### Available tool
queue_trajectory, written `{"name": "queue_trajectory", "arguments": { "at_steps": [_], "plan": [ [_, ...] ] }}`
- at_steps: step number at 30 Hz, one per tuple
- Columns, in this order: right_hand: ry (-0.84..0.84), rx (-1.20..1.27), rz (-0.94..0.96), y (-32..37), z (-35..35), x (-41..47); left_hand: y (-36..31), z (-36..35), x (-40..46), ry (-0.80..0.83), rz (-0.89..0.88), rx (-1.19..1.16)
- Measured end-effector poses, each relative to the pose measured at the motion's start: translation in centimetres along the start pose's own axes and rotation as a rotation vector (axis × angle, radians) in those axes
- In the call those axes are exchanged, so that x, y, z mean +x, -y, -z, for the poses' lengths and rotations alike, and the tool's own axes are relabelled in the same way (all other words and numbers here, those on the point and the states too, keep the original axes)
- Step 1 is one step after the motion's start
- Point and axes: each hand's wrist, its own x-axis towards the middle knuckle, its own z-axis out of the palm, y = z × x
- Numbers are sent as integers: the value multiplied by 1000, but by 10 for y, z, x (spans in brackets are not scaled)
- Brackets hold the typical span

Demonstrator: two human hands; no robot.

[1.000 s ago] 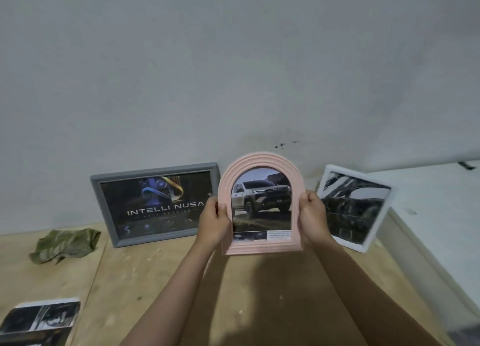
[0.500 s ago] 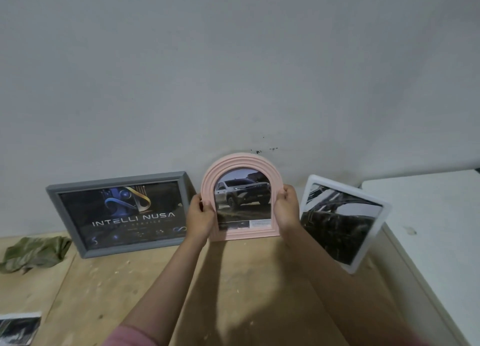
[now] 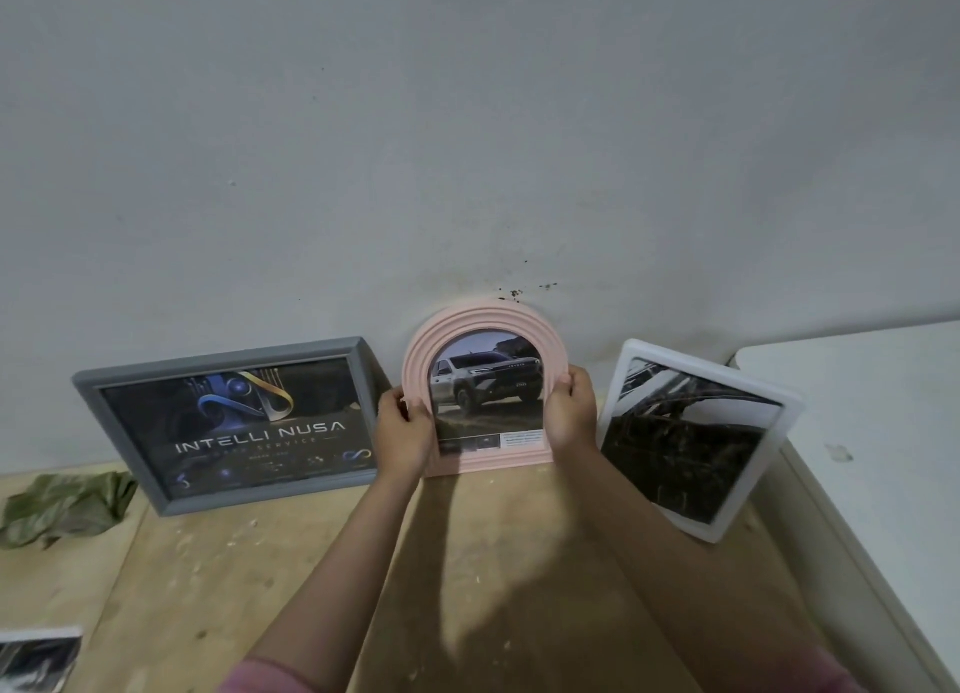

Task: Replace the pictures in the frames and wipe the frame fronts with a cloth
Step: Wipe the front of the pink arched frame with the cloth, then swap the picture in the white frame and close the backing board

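Wooden worktop [image 3: 467, 588] runs out from the viewer, a loose photo print [image 3: 36, 658] lying at its near left edge. Farther on, the left hand [image 3: 402, 432] and right hand [image 3: 571, 411] each grip a side of the pink arched frame [image 3: 467, 323], which shows a truck picture and stands against the wall [image 3: 467, 120]. Grey frame [image 3: 228, 422] leans just left, white frame [image 3: 696, 432] right, green cloth [image 3: 62, 505] far left.
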Motion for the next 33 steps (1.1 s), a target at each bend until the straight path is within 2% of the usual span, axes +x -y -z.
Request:
{"name": "queue_trajectory", "arguments": {
  "at_steps": [7, 11, 14, 17, 23, 28, 30, 33],
  "plan": [
    [27, 108, -66, 4, 8, -20, 2, 1, -21, -18, 103, -70],
    [90, 89, -117, 5, 20, -40, 4, -5, -41, -30, 173, -107],
    [56, 61, -83, 6, 36, -62, -2, -17, -57, 10, 198, -99],
    [-69, 31, -9, 4, 58, -78, -15, -37, -74, 108, 132, -82],
    [-523, 36, 127, -19, 121, -81, -33, -83, -94, 349, -76, -46],
    [-699, 14, 124, -43, 156, -57, -47, -115, -103, 501, -131, -40],
    [-664, 29, 52, -53, 164, -45, -49, -125, -105, 513, -129, -40],
    [-482, 49, -27, -65, 166, -33, -47, -134, -103, 504, -139, -21]
  ]
}}
